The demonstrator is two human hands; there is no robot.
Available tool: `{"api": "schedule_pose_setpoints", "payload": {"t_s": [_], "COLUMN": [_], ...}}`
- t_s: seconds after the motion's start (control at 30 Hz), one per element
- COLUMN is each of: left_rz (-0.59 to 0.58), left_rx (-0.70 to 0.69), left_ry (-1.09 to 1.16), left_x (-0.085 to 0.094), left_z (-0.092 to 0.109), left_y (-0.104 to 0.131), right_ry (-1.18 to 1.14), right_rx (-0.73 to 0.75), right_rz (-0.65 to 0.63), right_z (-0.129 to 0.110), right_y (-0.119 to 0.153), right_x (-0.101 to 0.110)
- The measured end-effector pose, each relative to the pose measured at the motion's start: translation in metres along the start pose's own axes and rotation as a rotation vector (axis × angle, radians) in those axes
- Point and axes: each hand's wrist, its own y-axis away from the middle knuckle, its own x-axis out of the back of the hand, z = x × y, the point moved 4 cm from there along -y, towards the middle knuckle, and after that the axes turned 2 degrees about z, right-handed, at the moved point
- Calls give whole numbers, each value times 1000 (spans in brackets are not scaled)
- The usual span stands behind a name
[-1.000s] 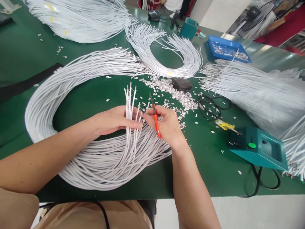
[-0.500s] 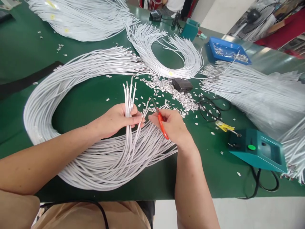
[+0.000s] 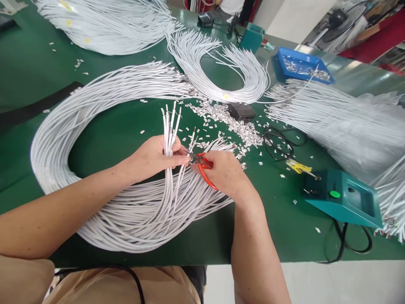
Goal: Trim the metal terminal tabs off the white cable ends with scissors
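Observation:
My left hand (image 3: 158, 156) is closed round several white cables (image 3: 169, 135), whose stripped ends stand up above the fist. A few more cable ends lean to the right by the thumb. In my right hand (image 3: 226, 171) is a pair of red-handled pliers or cutters (image 3: 207, 179); the dark jaws (image 3: 193, 156) are at the cables beside my left fingertips. Whether the jaws touch a cable I cannot tell. Below both hands curves a large bundle of white cables (image 3: 126, 223), the one the held ends come out of.
Small white scraps (image 3: 240, 128) lie heaped beyond my hands, near a black block (image 3: 242, 112). Other cable bundles (image 3: 107, 27) lie behind and to the right. A blue tray (image 3: 303, 67) holds bits; a teal device (image 3: 343, 198) with a black cord stands at right. A person's red sleeve (image 3: 376, 38) shows far right.
My right hand has moved slightly left and down, turning the pliers, so their jaws now point at my left fingertips instead of up at the cable tips. My left hand has barely moved.

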Motion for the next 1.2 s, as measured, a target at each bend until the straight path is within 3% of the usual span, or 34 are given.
{"api": "schedule_pose_setpoints", "payload": {"t_s": [0.53, 0.63, 0.7, 0.8, 0.93, 1.03, 1.2], "left_rz": [8, -25, -52, -102, -161, -190, -141], "left_rx": [35, 43, 52, 54, 42, 43, 64], "left_ry": [102, 182, 238, 279, 315, 350, 369], "left_x": [-4, -5, -6, -9, -12, -13, -10], "left_z": [0, 0, -1, -1, -1, -3, -6], "left_y": [0, 0, 0, -1, -2, -2, -3], "right_ry": [-26, -228, -457, -776, -1073, -1158, -1045], "right_rx": [2, -23, -32, 31, 169, 190, 90], "right_rz": [-5, 9, 82, 138, -68, -129, 22], "right_z": [3, 8, 9, 4, -9, -9, 1], "right_y": [0, 0, 0, -2, -5, -7, -10], "right_x": [-1, 5, 10, 11, -1, -7, -10]}}
